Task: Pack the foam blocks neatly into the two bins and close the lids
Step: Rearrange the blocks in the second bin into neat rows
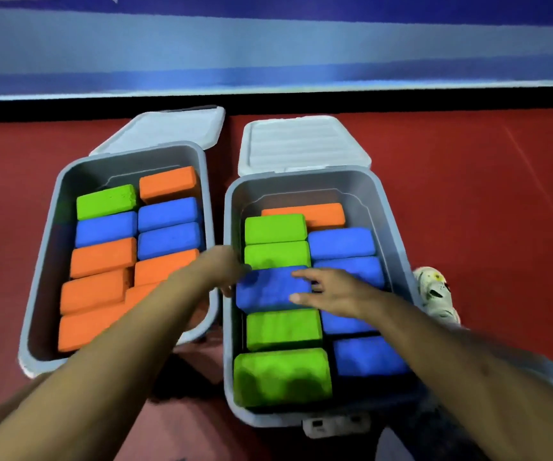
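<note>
**Both hands on one blue block**

Both hands meet at the blue block (270, 289) in the right bin (398, 227). The right hand (330, 292) lies on it, fingers straight and slightly spread. The left hand (225, 267) is at its left end, fingers hidden. The left bin (45, 227) is packed, partly behind the forearm. Both lids (301, 141) stand open.

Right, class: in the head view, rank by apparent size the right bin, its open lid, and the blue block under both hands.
1. right bin
2. open lid
3. blue block

The lid lies farther from the camera, so its true size may be nearer the bin's.
</note>
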### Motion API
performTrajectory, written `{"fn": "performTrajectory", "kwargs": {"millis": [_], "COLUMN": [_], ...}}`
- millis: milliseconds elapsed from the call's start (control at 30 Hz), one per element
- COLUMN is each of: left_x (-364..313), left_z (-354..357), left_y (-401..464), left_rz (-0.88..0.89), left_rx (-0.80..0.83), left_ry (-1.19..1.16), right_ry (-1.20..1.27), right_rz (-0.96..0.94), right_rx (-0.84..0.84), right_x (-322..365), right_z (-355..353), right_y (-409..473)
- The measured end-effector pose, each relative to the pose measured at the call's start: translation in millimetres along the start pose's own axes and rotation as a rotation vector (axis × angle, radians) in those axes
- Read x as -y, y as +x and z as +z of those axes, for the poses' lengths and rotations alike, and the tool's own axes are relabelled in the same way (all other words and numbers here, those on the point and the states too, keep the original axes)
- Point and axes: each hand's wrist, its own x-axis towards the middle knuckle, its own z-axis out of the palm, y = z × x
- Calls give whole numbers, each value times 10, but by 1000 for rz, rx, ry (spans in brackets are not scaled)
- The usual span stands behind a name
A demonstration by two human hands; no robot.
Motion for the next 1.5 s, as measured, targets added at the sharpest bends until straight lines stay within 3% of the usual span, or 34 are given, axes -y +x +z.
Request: {"fn": "performTrajectory", "kwargs": {"millis": [133, 333, 467, 700, 867, 1067, 1300, 1500], "left_x": [-661, -1589, -1741, -1753, -1762, -1712, -1827, -1734], "left_z": [-384, -74, 276, 631, 704, 694, 751, 623], "left_y": [842, 2089, 2675, 2833, 2820, 2883, 2981, 2922], "left_rz": [154, 303, 265, 229, 137, 224, 178, 234], "left_rx": [-325, -250, -115, -253, -310, -279, -339, -257], "left_ry": [37, 139, 278, 497, 463, 383, 548, 504], "right_ry": [143, 143, 70, -66, -86, -98, -123, -188], "right_rz": [32, 81, 147, 201, 218, 237, 281, 370], "right_rx": [-353, -505, -428, -340, -259, -183, -152, -37], "right_x": [-455, -892, -1061, -1148, -1143, -1246, -1410, -1482], "right_z": [-675, -1212, -1261, -1207, -1182, -1135, -1115, -1032], "right_y": [92, 225, 264, 327, 362, 392, 357, 352]}}
